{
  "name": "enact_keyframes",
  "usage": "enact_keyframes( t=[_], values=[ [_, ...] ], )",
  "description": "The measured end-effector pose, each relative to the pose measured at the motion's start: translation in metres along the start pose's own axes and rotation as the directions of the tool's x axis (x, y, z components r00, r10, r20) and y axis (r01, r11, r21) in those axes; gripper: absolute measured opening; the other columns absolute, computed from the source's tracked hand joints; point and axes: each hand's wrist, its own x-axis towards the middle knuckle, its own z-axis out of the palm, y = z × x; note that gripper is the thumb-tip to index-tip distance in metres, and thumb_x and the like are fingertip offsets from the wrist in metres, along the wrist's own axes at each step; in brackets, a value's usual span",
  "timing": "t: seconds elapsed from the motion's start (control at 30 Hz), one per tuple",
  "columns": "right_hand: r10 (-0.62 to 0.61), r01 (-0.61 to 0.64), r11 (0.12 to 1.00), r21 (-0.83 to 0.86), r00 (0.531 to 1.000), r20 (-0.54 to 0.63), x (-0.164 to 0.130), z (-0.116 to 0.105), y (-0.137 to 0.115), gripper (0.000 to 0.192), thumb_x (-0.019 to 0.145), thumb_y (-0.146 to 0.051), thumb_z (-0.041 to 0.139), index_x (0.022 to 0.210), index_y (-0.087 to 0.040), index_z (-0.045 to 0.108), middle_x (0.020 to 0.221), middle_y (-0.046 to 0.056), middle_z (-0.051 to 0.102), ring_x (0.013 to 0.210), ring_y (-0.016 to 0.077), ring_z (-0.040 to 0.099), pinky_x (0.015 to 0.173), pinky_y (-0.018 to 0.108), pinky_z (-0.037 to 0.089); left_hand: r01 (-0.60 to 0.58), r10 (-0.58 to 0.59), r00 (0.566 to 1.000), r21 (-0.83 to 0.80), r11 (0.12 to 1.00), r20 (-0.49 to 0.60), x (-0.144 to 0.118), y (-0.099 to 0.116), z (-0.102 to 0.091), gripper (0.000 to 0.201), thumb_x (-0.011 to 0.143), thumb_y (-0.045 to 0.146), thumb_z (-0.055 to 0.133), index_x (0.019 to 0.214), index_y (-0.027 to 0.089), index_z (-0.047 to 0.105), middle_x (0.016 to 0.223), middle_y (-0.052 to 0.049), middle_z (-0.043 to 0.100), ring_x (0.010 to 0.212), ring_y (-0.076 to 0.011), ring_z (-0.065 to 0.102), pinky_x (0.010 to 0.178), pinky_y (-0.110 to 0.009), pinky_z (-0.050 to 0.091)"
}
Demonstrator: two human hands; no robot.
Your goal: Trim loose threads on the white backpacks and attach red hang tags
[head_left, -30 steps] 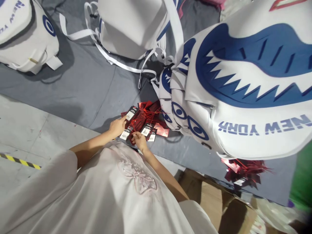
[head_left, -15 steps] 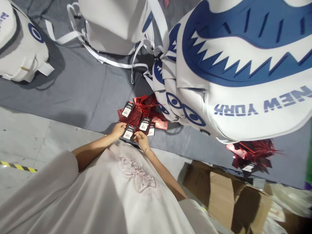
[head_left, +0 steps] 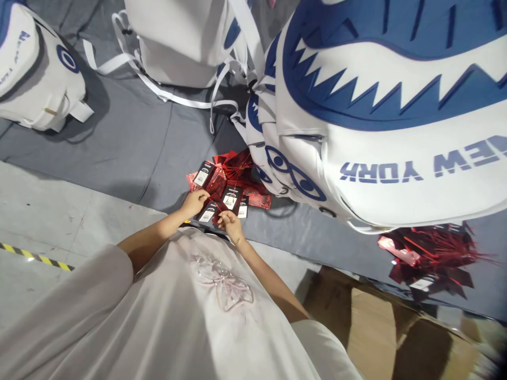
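At the near edge of the grey cloth, my left hand (head_left: 195, 203) is closed in a pinch at the upper left end of a dark red hang tag (head_left: 217, 202). The fingers of my right hand (head_left: 231, 226) pinch its lower right end, so the tag spans the gap between both hands. Just under them lies a black hang tag with a white barcode label (head_left: 207, 213). More black tags (head_left: 231, 198) and shiny red tags (head_left: 216, 182) with red strings (head_left: 241, 164) are heaped behind my hands.
A large white and blue backpack (head_left: 396, 174) stands right of the heap. Another backpack (head_left: 178, 47) with loose white straps (head_left: 186, 101) is behind, and one more (head_left: 51, 89) at far left. A second tag bundle (head_left: 435, 253) lies at right, above cardboard boxes (head_left: 372, 322) beside the table.
My left hand has lifted slightly off the black tag, and a dark red tag now shows between my hands. The view has shifted a little.
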Motion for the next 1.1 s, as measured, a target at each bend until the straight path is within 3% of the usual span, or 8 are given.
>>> enact_keyframes(
  t=[0.27, 0.4, 0.5, 0.6, 0.7, 0.8, 0.97, 1.1],
  values=[
    [-0.061, 0.063, 0.997, -0.053, 0.998, 0.027, -0.022, -0.025, -0.024, 0.037, 0.071, -0.057, 0.064, 0.082, -0.022, 0.061, 0.063, -0.003, 0.062, 0.047, 0.0101, 0.052, 0.046, 0.022, 0.041, -0.133, 0.176, 0.962, -0.205, 0.97, 0.207, -0.026, 0.044, -0.023, 0.007, 0.078, 0.024, 0.066, 0.078, 0.017, 0.068, 0.072, 0.001, 0.068, 0.064, -0.0116, 0.06, 0.062, -0.023, 0.046],
    [-0.104, 0.115, 0.983, -0.145, 0.991, 0.079, -0.037, -0.031, -0.042, 0.034, 0.073, -0.055, 0.066, 0.081, -0.022, 0.065, 0.067, -0.001, 0.065, 0.058, 0.0133, 0.058, 0.06, 0.027, 0.048, -0.469, 0.47, 0.881, -0.033, 0.883, 0.048, -0.044, 0.079, -0.031, 0.012, 0.086, 0.023, 0.06, 0.079, 0.018, 0.067, 0.088, -0.003, 0.069, 0.081, -0.0145, 0.063, 0.078, -0.029, 0.049],
    [-0.273, 0.268, 0.917, -0.296, 0.962, 0.024, -0.05, -0.042, -0.057, 0.031, 0.077, -0.05, 0.066, 0.088, -0.021, 0.067, 0.091, 0.004, 0.071, 0.088, 0.0184, 0.064, 0.084, 0.033, 0.049, -0.609, 0.603, 0.793, -0.106, 0.786, -0.084, -0.053, 0.099, -0.027, 0.013, 0.092, 0.023, 0.052, 0.084, 0.019, 0.062, 0.097, -0.005, 0.071, 0.097, -0.0168, 0.066, 0.088, -0.033, 0.05],
    [-0.479, 0.359, 0.849, -0.388, 0.833, -0.278, -0.068, -0.074, -0.076, 0.033, 0.082, -0.049, 0.062, 0.099, -0.021, 0.06, 0.1, 0.006, 0.069, 0.091, 0.0181, 0.064, 0.084, 0.034, 0.05, -0.593, 0.564, 0.805, -0.29, 0.752, -0.185, -0.056, 0.113, -0.022, 0.009, 0.095, 0.025, 0.05, 0.091, 0.019, 0.056, 0.097, -0.006, 0.073, 0.098, -0.0168, 0.069, 0.084, -0.031, 0.052],
    [-0.553, 0.375, 0.833, -0.407, 0.582, -0.596, -0.091, -0.115, -0.099, 0.036, 0.084, -0.049, 0.059, 0.105, -0.021, 0.05, 0.091, 0.003, 0.067, 0.073, 0.0144, 0.064, 0.069, 0.029, 0.051, -0.532, 0.485, 0.845, -0.44, 0.723, -0.224, -0.052, 0.129, -0.018, 0.012, 0.096, 0.031, 0.05, 0.093, 0.019, 0.053, 0.088, -0.004, 0.073, 0.087, -0.0155, 0.07, 0.076, -0.027, 0.052],
    [-0.724, 0.292, 0.683, -0.669, 0.394, -0.567, -0.105, -0.143, -0.121, 0.039, 0.084, -0.046, 0.06, 0.111, -0.019, 0.049, 0.086, 0.003, 0.067, 0.07, 0.0155, 0.063, 0.068, 0.029, 0.049, -0.482, 0.451, 0.875, -0.426, 0.766, -0.179, -0.044, 0.15, -0.005, 0.015, 0.094, 0.033, 0.053, 0.09, 0.019, 0.055, 0.072, 0.001, 0.067, 0.067, -0.0121, 0.065, 0.067, -0.024, 0.048],
    [-0.792, 0.038, 0.425, -0.904, 0.499, -0.351, -0.104, -0.153, -0.143, 0.027, 0.09, -0.038, 0.051, 0.107, -0.018, 0.057, 0.074, 0.004, 0.07, 0.065, 0.0194, 0.063, 0.065, 0.03, 0.044, -0.475, 0.5, 0.866, -0.299, 0.828, 0.006, -0.03, 0.182, 0.042, 0.016, 0.09, 0.018, 0.049, 0.09, 0.017, 0.066, 0.077, 0.0, 0.067, 0.073, -0.0126, 0.063, 0.07, -0.023, 0.047],
    [-0.835, 0.149, 0.305, -0.941, 0.516, -0.19, -0.104, -0.162, -0.142, 0.017, 0.089, -0.031, 0.048, 0.096, -0.019, 0.058, 0.08, 0.007, 0.07, 0.068, 0.0195, 0.064, 0.065, 0.03, 0.046, -0.521, 0.568, 0.815, -0.283, 0.805, 0.117, -0.02, 0.19, 0.079, 0.03, 0.085, 0.007, 0.043, 0.096, 0.015, 0.07, 0.094, -0.005, 0.068, 0.078, -0.0126, 0.063, 0.074, -0.024, 0.049]
  ],
)
